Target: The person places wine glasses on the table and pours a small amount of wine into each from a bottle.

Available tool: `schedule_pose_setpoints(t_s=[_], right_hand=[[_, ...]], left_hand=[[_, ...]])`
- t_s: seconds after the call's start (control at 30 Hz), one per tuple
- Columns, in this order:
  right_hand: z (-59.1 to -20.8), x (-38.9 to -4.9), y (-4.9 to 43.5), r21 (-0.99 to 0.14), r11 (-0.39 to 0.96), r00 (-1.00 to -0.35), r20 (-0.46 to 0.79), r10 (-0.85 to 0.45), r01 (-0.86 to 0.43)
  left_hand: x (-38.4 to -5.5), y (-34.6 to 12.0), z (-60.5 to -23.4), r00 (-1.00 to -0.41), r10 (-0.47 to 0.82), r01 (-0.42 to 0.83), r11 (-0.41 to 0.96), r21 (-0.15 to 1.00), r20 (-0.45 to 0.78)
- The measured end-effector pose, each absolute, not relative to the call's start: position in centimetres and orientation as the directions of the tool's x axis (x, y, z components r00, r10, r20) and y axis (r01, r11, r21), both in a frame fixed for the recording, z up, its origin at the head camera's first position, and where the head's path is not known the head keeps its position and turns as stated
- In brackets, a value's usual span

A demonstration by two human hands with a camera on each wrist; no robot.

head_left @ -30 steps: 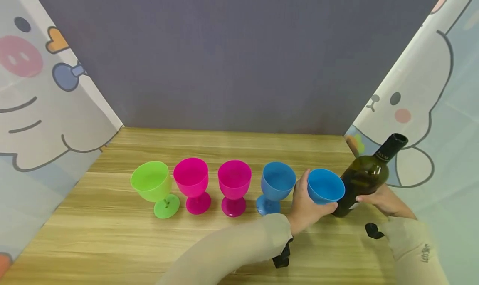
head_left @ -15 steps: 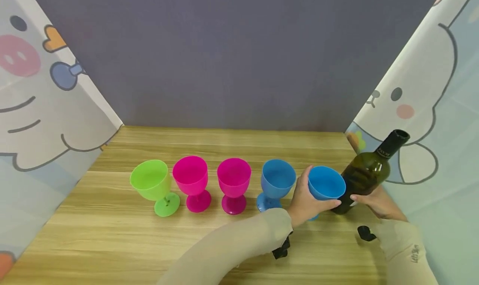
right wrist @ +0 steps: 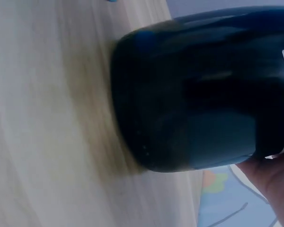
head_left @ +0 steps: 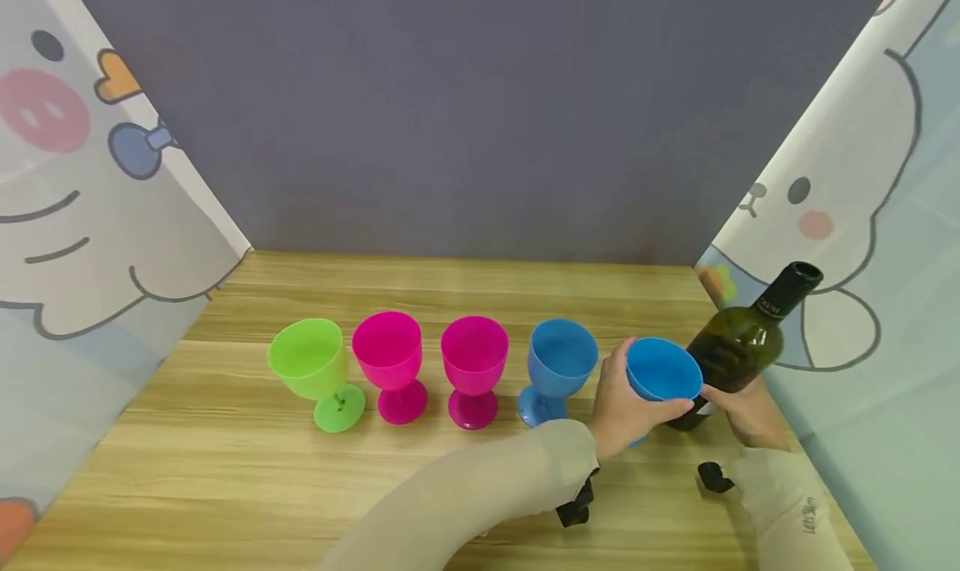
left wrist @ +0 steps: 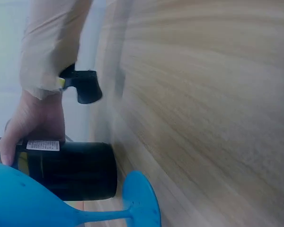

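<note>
My left hand [head_left: 626,404] grips the bowl of a bright blue goblet [head_left: 665,369], thumb on the near side and fingers on the far side. Its stem and foot [left wrist: 142,201] show in the left wrist view, close to the tabletop; contact is unclear. Beside it, my right hand [head_left: 746,413] holds a dark green wine bottle [head_left: 735,350] low on its body, with a white label [left wrist: 42,145] partly showing. In the head view, the bottle's black neck leans up and right. The bottle's base [right wrist: 128,104] is near the wood, and most right fingers are hidden behind the glass.
Left of my hands stands a row of goblets: a blue one [head_left: 561,358], two magenta ones [head_left: 474,354] [head_left: 387,350] and a lime green one [head_left: 307,358]. A grey panel [head_left: 472,112] rises behind the wooden table [head_left: 225,471]. Cartoon-printed sheets [head_left: 840,221] flank both sides.
My right forearm has swung left, bringing the thumb close to the held goblet. That goblet has shifted very slightly right. The view has moved a little; the other goblets stay in place.
</note>
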State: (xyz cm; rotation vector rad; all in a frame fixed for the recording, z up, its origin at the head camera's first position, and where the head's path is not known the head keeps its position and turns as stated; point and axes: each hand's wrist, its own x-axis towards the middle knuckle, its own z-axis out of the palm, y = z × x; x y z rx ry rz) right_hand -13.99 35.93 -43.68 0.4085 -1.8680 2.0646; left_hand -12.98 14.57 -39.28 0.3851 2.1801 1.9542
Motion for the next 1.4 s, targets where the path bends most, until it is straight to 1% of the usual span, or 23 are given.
schedule_pose_setpoints(t_s=[0.23,0.4,0.43,0.53,0.6,0.67,0.73,0.87,0.93,0.97,1.03,1.13,1.27,1.33,1.4], right_hand=[[-43.3,-14.1,35.4,-0.913,-0.015,-0.91,0.406,0.091,-0.409],[-43.2,-13.8,35.3,-0.922,-0.008,-0.911,0.381,0.156,-0.387],[-43.2,-13.7,35.3,-0.925,0.019,-0.911,0.376,0.171,-0.378],[-43.1,-13.3,35.3,-0.924,0.21,-0.906,0.364,0.217,-0.321],[-43.0,-13.1,35.3,-0.905,0.334,-0.9,0.356,0.25,-0.265],[-42.8,-12.9,35.2,-0.879,0.425,-0.892,0.355,0.279,-0.216],[-42.6,-12.8,35.1,-0.882,0.426,-0.882,0.352,0.312,-0.202],[-42.0,-12.5,35.2,-0.901,0.372,-0.85,0.366,0.38,-0.222],[-41.4,-12.2,35.5,-0.895,0.388,-0.828,0.381,0.412,-0.22],[-41.1,-12.0,35.7,-0.888,0.414,-0.82,0.384,0.425,-0.202],[-40.6,-11.3,36.3,-0.852,0.509,-0.806,0.387,0.448,-0.126],[-39.9,-10.2,37.3,-0.794,0.608,-0.807,0.377,0.455,-0.028],[-39.1,-8.9,38.4,-0.77,0.636,-0.801,0.345,0.49,0.058],[-38.7,-8.5,38.7,-0.767,0.636,-0.781,0.343,0.522,0.089],[-38.1,-8.2,39.0,-0.761,0.642,-0.753,0.369,0.545,0.092]], left_hand=[[-13.7,14.1,-39.1,-0.948,0.32,0.028,0.063,0.998,0.007],[-13.7,14.3,-38.9,-0.947,0.321,0.02,0.075,0.997,-0.005],[-13.7,14.3,-38.9,-0.947,0.321,0.021,0.078,0.997,-0.006],[-13.6,14.5,-38.8,-0.948,0.318,0.027,0.085,0.996,-0.001],[-13.7,14.5,-38.7,-0.948,0.319,0.032,0.078,0.996,0.006],[-13.8,14.5,-38.8,-0.948,0.318,0.035,0.069,0.997,0.011],[-13.9,14.3,-38.9,-0.948,0.319,0.031,0.072,0.997,0.006],[-14.1,14.1,-39.1,-0.949,0.315,0.017,0.076,0.997,-0.008],[-14.1,14.0,-39.1,-0.949,0.315,0.015,0.079,0.997,-0.011],[-14.1,14.0,-39.2,-0.949,0.315,0.01,0.078,0.997,-0.015],[-14.2,14.0,-39.2,-0.948,0.319,-0.001,0.073,0.997,-0.024],[-14.2,14.0,-39.2,-0.946,0.322,-0.017,0.065,0.998,-0.037],[-14.3,14.0,-39.3,-0.947,0.318,-0.014,0.072,0.997,-0.036],[-14.3,14.0,-39.3,-0.948,0.318,-0.008,0.081,0.997,-0.033],[-14.4,14.0,-39.2,-0.947,0.321,-0.002,0.087,0.996,-0.03]])
